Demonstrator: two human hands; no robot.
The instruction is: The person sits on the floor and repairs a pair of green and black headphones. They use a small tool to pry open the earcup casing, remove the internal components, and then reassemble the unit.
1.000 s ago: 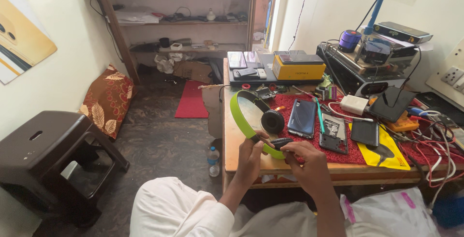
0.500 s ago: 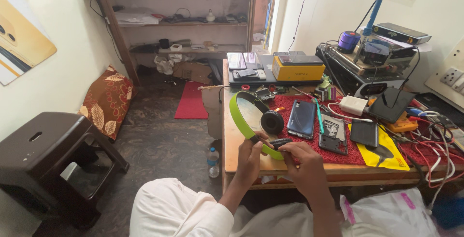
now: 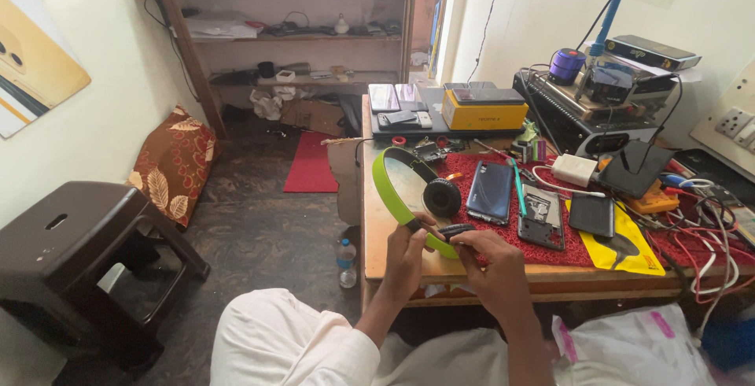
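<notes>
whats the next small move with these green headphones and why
Probably steady the green headband with the left hand and work the near ear-cup end with the right hand. Both hands already pinch that end, while the far black ear cup rests on the table.

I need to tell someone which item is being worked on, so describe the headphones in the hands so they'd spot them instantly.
On the wooden table, at its near left edge beside the red mat, both hands hold the headphones. Their bright green headband, arching up to a round black ear cup, sets them apart from the dark phones lying flat alongside.
</notes>
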